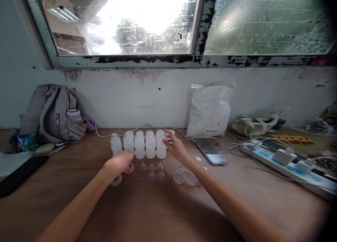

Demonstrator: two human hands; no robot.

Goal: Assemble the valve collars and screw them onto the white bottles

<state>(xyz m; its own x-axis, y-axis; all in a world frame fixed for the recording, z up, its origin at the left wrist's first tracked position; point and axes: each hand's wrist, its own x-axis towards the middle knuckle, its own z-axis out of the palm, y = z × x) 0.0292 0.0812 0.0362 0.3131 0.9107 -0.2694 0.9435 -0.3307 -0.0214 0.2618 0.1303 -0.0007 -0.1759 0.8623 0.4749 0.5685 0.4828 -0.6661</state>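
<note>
Several frosted white bottle-shaped containers stand upright in a row, among them a middle one [140, 145] and a fifth one [160, 145]. My right hand [175, 145] is at the row's right end, its thumb and fingers apart against the fifth container; it partly hides another container [171, 132] behind it. My left hand [120, 162] is low in front of the second container [129, 141], with most of its fingers hidden. Just below it lie a clear round piece [130, 169] and a wider clear ring-like piece [116, 180].
Several clear stemmed pieces [152, 172] sit before the row, with clear cups [179, 176] to their right. Farther right are a phone [212, 152], a white plastic bag [209, 110] and a power strip [286, 165] with cables. A backpack [51, 114] and black slab [22, 175] occupy the left.
</note>
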